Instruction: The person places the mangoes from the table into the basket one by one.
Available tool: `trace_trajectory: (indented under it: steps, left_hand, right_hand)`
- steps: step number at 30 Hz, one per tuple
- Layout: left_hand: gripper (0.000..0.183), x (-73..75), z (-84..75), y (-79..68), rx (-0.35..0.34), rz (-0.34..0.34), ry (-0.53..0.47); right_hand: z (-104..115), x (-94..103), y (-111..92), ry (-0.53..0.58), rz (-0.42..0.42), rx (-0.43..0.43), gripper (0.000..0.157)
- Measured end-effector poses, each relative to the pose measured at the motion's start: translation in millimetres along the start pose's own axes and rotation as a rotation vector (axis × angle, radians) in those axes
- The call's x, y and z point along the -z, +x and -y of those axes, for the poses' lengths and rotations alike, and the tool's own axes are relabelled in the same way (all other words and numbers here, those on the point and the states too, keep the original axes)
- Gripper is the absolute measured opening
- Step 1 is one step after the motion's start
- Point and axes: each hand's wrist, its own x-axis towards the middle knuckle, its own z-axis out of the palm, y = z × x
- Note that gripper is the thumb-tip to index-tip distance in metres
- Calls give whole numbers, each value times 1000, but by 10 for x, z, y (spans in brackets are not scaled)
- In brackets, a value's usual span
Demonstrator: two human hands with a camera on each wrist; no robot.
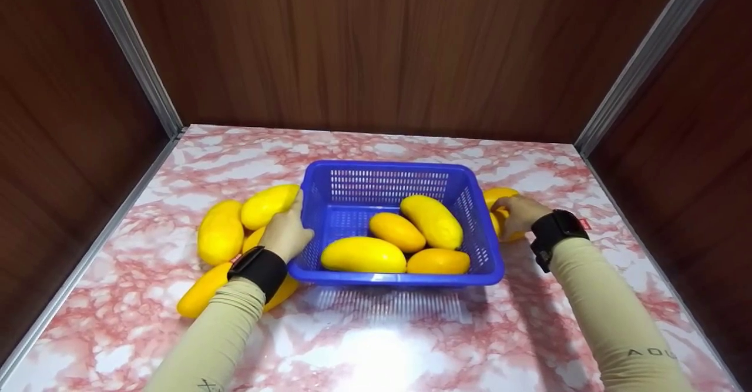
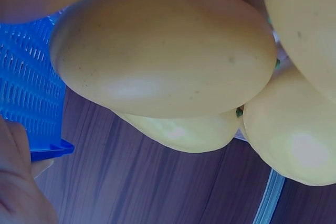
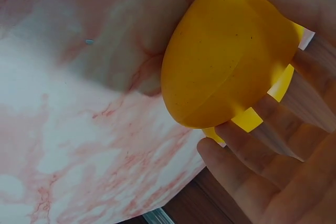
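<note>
Upright blue basket (image 1: pixel 393 278), four yellow fruits (image 1: pixel 364 255) inside, others alongside

The basket (image 1: pixel 388 278) is sitting on the table (image 1: pixel 529 345) at mid-frame, with the rear panel (image 1: pixel 376 51) standing behind it across the top. Inside, four fruits (image 1: pixel 397 233) are lying in its centre, lower left, lower right and right. A fruit cluster (image 1: pixel 220 233) is occupying the tabletop at centre-left; the left hand (image 1: pixel 286 233) is overlapping it beside the basket's left rim. Right of the basket, the right hand (image 1: pixel 520 213) is partly covering further fruit (image 1: pixel 498 193).
</note>
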Motion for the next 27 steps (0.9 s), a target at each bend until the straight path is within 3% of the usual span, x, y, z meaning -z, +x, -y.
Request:
trace_trajectory:
  steps: [10, 27]
  left_hand:
    - [86, 2, -9, 3, 1, -8, 10]
    - [86, -9, 14, 17, 9, 1, -7]
  right_hand:
    - [-38, -21, -41, -9, 19, -18, 69]
    - [-98, -142, -36, 99, 86, -131, 96]
